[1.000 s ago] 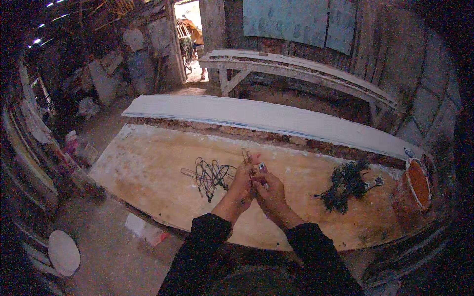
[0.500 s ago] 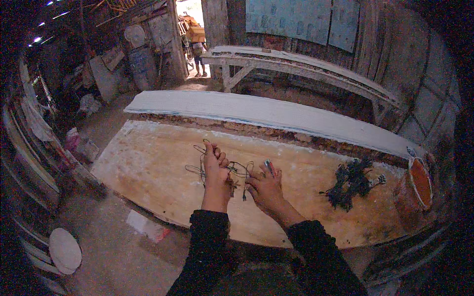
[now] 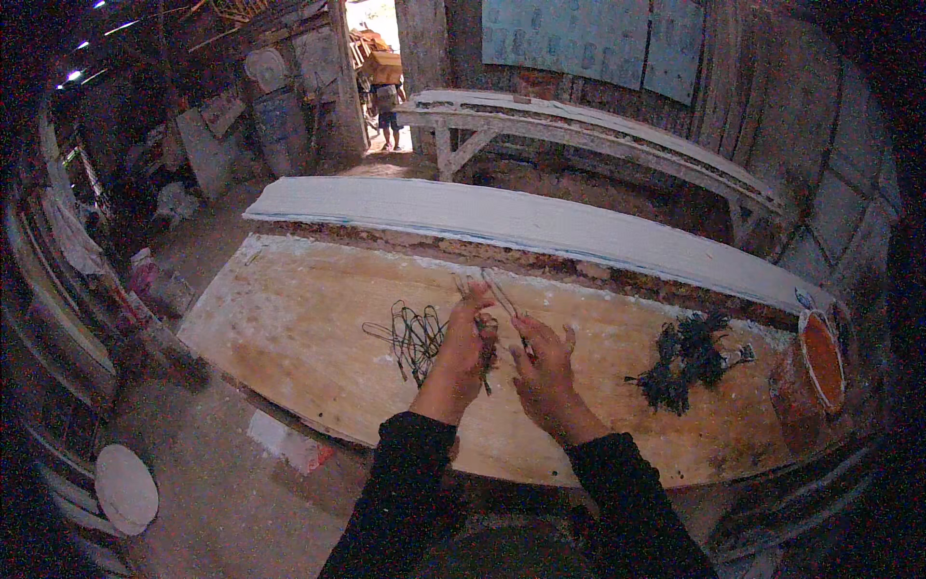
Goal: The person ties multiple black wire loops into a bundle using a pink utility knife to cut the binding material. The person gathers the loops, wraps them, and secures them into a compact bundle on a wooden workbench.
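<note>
On the wooden tabletop (image 3: 318,318), dark thin cord loops (image 3: 400,333) lie spread out beside my left hand (image 3: 461,352). That hand is closed around several dark cords, whose ends hang below its fingers. Close on its right, my right hand (image 3: 550,372) pinches a looped cord (image 3: 500,294) that rises from its fingertips toward the left hand's. Whatever else sits in the right palm is hidden by the fingers. Farther right lies a tangled bunch of black cords (image 3: 685,362), apart from both hands.
A long white stack of sheet-like material (image 3: 521,217) runs along the table's far side. At the right end stands a bucket with orange contents (image 3: 823,357). Behind are a wooden bench (image 3: 598,140) and a person (image 3: 389,111) in the doorway. A white round lid-like thing (image 3: 126,490) is at lower left.
Both hands have moved right, the left one more. More cord loops now show on the table at the left. The red-and-teal stick seen in my right hand is no longer visible.
</note>
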Motion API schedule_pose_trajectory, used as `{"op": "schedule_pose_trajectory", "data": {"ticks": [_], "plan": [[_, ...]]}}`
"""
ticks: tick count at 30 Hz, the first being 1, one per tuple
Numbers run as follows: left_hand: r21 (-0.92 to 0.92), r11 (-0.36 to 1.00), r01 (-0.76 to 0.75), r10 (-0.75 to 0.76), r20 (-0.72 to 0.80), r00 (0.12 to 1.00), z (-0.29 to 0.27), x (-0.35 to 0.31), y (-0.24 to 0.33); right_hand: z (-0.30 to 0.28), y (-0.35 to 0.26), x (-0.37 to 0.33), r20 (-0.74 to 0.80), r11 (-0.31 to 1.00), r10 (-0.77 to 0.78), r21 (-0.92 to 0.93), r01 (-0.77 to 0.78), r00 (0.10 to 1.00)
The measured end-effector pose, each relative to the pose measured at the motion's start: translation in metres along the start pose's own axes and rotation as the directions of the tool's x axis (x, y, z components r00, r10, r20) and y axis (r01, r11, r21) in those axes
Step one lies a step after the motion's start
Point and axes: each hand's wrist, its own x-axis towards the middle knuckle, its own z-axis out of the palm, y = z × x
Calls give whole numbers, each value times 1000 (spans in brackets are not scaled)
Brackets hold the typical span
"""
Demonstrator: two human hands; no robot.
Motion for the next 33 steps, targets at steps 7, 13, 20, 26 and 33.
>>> {"op": "schedule_pose_trajectory", "data": {"ticks": [7,13,20,26,33], "plan": [[44,998,51,-56,131,990,17,-20,-4,13,-1,-7,112,995,-97,-10,99,989],[-44,997,-66,64,-33,997,-8,9,0,6,-8,-4,150,983,-180,0,182,972],[-114,967,-228,217,-103,971,-32,29,14,5,-22,-6,419,939,-180,-196,282,890],[-51,966,-254,246,-120,962,-27,23,20,9,-13,-6,365,956,-112,-215,201,924],[-64,982,-175,170,-76,983,-24,22,20,15,0,-5,324,939,-20,-318,128,946]]}}
